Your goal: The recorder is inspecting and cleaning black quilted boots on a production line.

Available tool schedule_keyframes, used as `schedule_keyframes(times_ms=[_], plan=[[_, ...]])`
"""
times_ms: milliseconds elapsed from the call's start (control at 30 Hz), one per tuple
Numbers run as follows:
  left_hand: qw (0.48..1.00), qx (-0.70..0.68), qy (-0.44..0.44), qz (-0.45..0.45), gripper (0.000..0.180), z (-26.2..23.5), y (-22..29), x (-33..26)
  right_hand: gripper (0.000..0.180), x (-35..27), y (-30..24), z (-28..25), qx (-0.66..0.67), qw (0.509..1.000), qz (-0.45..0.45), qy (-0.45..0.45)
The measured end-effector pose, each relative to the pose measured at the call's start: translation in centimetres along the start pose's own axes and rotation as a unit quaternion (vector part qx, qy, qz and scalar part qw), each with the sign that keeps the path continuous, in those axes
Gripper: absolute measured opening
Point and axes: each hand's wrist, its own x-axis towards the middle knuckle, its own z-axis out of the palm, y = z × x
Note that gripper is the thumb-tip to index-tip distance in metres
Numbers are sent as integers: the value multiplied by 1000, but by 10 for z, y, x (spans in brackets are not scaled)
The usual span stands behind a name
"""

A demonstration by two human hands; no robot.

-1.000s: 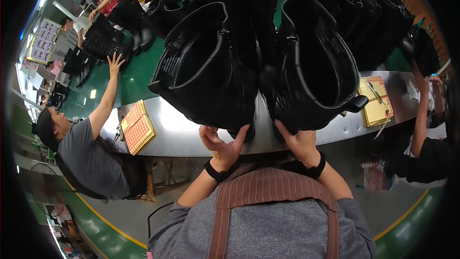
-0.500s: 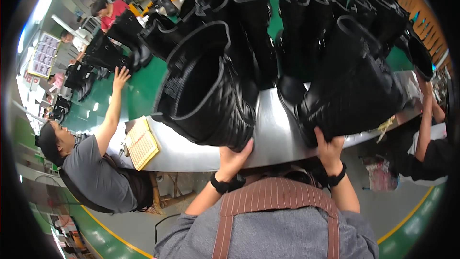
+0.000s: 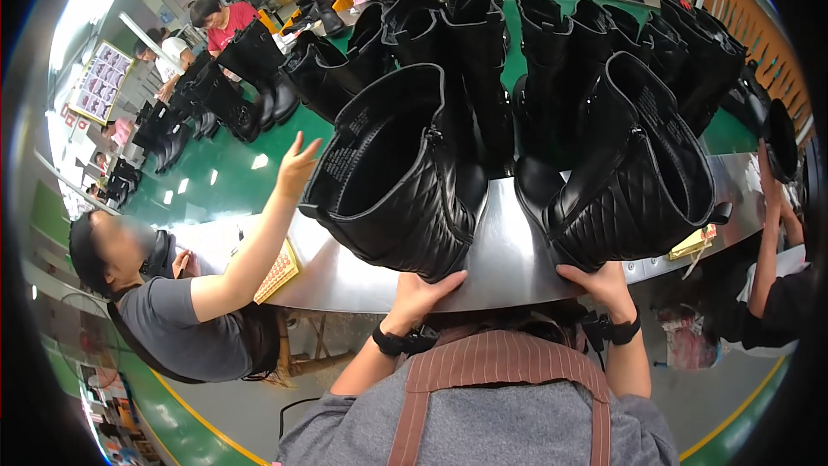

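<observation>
My left hand [image 3: 424, 297] grips a tall black boot [image 3: 401, 224] low at its heel, the thumb pressed against the back. The boot leans toward me, so its wide top and lined inside show. A matching boot [image 3: 617, 207] with a quilted shaft is held the same way by my right hand [image 3: 605, 286]. The two boots stand side by side, toes pointing away, above the metal edge strip [image 3: 492, 280] of the table. Fingers of both hands are partly hidden beneath the boots.
More black boots [image 3: 552, 60] stand in rows on the green table [image 3: 224, 164] beyond. On my left a co-worker [image 3: 190, 302] reaches an arm over the edge near a yellow tray [image 3: 280, 274]. Another person's arms [image 3: 768, 224] hold a boot at the right.
The boot in my right hand has tilted and turned, and its opening now faces me. The left co-worker's arm has swung rightward, closer to my left boot. The whole view has shifted slightly.
</observation>
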Motion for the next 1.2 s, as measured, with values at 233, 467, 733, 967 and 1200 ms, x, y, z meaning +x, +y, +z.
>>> schedule_keyframes(times_ms=[233, 467, 733, 967, 1200], plan=[[998, 68, -8, 8, 67, 2, 7, 1, 60, -2, -1, 1, 0, 1000, -11, 15], [999, -20, -3, -35, 47, 11, 29, -4, 44, -4, 0, 6, 37, 998, 43, 34], [987, -144, -63, 40, 36, 26, 76, 8, 39, -13, -25, 21, 420, 906, 28, 43], [917, -369, -152, 3, 51, 54, 62, 16, 59, -3, -36, 36, 490, 872, 11, -17], [922, -354, -155, -23, 62, 50, 46, 12, 61, -3, -34, 41, 494, 868, 46, -16]])
